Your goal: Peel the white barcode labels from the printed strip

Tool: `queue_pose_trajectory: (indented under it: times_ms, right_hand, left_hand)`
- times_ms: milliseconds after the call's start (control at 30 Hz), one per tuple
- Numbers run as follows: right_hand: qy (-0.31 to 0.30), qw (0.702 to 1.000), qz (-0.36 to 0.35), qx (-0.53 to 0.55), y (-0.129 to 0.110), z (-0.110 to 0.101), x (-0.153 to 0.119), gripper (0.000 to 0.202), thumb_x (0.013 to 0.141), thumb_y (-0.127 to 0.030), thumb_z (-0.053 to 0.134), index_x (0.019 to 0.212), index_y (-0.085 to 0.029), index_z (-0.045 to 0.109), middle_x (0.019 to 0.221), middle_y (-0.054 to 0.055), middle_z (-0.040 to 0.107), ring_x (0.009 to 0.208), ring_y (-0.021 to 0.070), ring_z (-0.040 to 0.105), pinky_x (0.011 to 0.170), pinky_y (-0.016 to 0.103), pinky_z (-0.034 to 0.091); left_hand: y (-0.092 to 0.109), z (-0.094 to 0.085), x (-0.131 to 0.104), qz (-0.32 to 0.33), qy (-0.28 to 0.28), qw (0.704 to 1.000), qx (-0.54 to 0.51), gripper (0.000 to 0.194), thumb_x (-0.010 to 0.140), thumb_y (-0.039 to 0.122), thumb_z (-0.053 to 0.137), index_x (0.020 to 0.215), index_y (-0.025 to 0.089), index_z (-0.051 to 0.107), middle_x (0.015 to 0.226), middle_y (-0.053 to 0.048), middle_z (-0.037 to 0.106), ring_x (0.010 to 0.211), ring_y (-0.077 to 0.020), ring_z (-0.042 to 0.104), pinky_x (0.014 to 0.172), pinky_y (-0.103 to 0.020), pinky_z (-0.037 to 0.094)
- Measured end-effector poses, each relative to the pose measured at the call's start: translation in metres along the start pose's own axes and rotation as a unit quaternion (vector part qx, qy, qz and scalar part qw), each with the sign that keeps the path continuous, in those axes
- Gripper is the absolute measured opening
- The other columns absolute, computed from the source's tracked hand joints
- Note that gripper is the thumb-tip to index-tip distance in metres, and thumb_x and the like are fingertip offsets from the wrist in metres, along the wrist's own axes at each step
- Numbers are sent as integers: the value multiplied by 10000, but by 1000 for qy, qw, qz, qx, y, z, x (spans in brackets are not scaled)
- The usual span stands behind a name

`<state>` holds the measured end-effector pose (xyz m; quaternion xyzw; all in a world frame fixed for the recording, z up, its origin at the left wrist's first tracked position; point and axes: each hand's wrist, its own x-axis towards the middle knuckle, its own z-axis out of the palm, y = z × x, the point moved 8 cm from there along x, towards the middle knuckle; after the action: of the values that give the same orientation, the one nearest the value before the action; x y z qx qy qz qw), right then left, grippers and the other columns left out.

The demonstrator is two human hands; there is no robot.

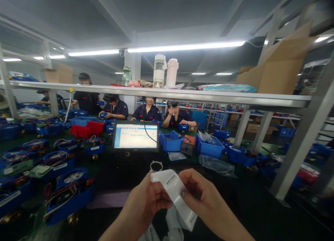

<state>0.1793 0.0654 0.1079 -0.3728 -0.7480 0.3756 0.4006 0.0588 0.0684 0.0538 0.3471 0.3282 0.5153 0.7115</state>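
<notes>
Label strip, white with barcodes, is pinched between both hands low in the head view, above the dark desk: the left hand grips its upper end with thumb and fingers, the right hand pinches its side. Just beyond stands a lit laptop; blue meters with coloured wires lie to the left, blue bins further back
</notes>
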Motion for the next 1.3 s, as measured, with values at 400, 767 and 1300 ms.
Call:
queue_pose_trajectory:
  times_ms: [400, 767, 1300]
  right_hand:
    - [73, 989, -111, -66, -11, 1, -4, 171, 790, -157, 542, 935, -213, 615, 829, -15, 653, 715, 113, 609, 648, 197, 488]
    - [156, 963, -169, -143, -17, -2, -8, 177, 746, -125, 599, 875, -234, 654, 718, -63, 675, 611, 76, 616, 591, 137, 488]
    - [208, 884, -309, -282, -39, 5, -23, 71, 892, -210, 534, 871, -226, 601, 746, -50, 664, 657, 74, 625, 616, 156, 471]
  left_hand:
    - [7, 2, -7, 77, 67, 994, 40, 448, 510, 457, 824, 707, 74, 699, 667, -82, 632, 608, -124, 508, 584, -207, 424]
    - [-8, -3, -9, 38, 88, 995, -11, 552, 438, 558, 834, 682, 80, 707, 638, -82, 612, 638, -133, 506, 565, -196, 393]
    - [-11, -13, -7, 58, 137, 988, -43, 483, 379, 474, 874, 592, 84, 684, 584, -48, 572, 592, -108, 473, 558, -185, 397]
